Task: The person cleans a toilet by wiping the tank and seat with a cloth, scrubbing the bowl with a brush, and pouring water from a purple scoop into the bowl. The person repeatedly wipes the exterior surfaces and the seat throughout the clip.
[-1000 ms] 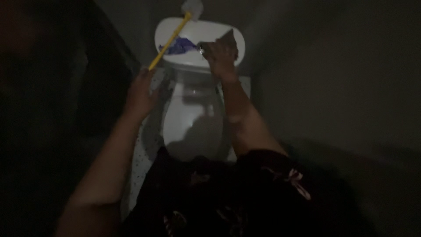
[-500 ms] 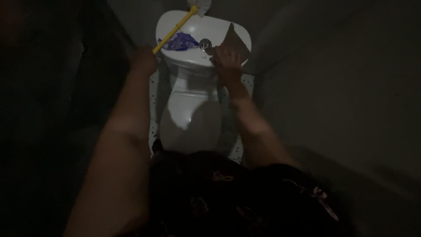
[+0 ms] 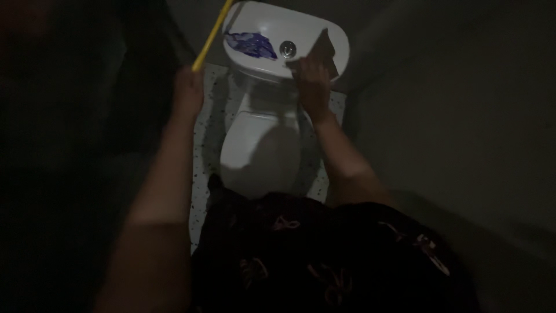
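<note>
Two bare hands work above a white toilet in a dim, narrow stall, seen from the head camera. Left hand [image 3: 188,95]: grip closed around the lower end of a yellow stick handle [image 3: 212,35], which slants up and to the right until it leaves the top edge of view; its head cannot be seen. Right hand [image 3: 311,84]: fingers pressed down on a dark cloth [image 3: 323,51] that lies on the right part of the white cistern lid [image 3: 272,29], reaching close to the lid's right rim. On the same lid, left of a round metal flush button [image 3: 287,48], lies a crumpled blue-purple piece [image 3: 251,44] (its material cannot be told). Below the cistern the closed toilet seat lid [image 3: 260,148] is partly in shadow. Speckled pale floor [image 3: 202,156] shows as thin strips on either side of the bowl. A grey wall [image 3: 452,116] stands close on the right and darkness closes in on the left, leaving little free room beside the toilet.
</note>
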